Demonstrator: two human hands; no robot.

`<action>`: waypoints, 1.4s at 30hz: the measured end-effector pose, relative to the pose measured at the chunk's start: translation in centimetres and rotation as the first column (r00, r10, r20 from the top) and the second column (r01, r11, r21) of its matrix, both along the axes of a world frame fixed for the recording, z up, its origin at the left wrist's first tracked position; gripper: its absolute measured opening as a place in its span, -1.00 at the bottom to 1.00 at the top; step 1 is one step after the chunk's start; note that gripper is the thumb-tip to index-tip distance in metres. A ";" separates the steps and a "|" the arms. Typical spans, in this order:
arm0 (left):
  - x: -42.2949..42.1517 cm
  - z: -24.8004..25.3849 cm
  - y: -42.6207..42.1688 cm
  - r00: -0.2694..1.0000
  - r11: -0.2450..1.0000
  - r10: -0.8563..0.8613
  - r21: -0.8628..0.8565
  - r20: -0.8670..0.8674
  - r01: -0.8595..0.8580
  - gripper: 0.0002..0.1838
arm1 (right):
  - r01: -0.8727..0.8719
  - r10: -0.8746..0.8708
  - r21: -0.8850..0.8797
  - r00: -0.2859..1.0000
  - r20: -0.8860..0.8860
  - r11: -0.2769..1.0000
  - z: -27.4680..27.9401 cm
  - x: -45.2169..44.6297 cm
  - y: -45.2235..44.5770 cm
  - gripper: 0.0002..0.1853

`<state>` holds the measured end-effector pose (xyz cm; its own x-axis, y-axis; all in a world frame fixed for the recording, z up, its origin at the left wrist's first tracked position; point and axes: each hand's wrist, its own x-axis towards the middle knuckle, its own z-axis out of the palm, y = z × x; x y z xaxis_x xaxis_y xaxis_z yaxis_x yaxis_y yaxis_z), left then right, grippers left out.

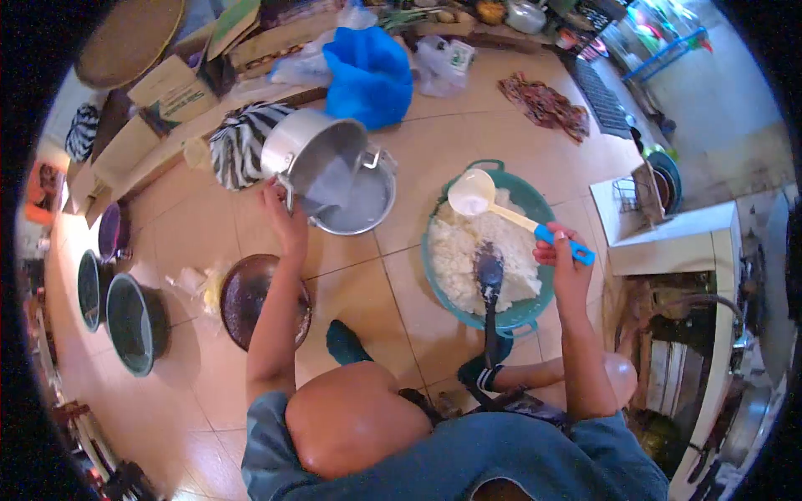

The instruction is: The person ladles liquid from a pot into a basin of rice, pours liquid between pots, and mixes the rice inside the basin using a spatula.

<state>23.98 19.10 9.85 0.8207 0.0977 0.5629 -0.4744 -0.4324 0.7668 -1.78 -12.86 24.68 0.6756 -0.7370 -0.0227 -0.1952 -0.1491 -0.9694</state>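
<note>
At the far left, a purple bucket [114, 230], a dark tub [89, 290] and a larger grey-green bucket [139, 326] are standing on the tiled floor [196, 250]. Above them, an open cardboard box [174, 90] is sitting by the wall side. A round brown bowl [226, 324] is resting near the left forearm, with a crumpled plastic bag [194, 288] lying just beside it. A zebra-striped cloth bundle [234, 150] is lying next to a tall aluminium pot [292, 139].

The left hand [284, 221] is holding this pot by a side handle, its fingers curling narrowly around the metal. The pot is tilting, its mouth facing down and right, over a wider aluminium basin [390, 200] that is holding cloudy, whitish liquid; whether the two are touching, I cannot tell. A blue plastic bag [368, 79] is standing behind them.

Farther right, a teal basin [525, 311] is holding a mound of white rice [455, 259]; a dark spatula [490, 288] is resting in it, its handle extending over the rim toward the person. Above the rice, the right hand [565, 250] is gripping a cream dipper [514, 217] by its blue handle, fingers closing around it, the scoop pointing left. Beyond, a brown patterned cloth [547, 104] is lying on the floor.
</note>
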 end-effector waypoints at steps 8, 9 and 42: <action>-1.2 -0.9 0.1 0.995 0.984 -0.091 0.152 -0.031 0.094 -0.67 | -0.015 -0.026 -0.383 0.995 -0.100 0.924 -5.9 -8.0 -2.8 -0.73; -1.2 -2.1 0.2 0.993 0.984 -0.115 0.136 -0.030 0.118 -0.67 | -0.037 -0.021 -0.455 0.992 -0.122 0.890 -6.4 -9.1 -3.0 -0.73; -0.5 -4.9 13.5 0.787 0.340 -0.221 -0.801 -0.577 -0.492 -0.58 | -0.689 0.697 0.157 0.717 0.000 0.708 -14.2 8.4 17.0 -0.36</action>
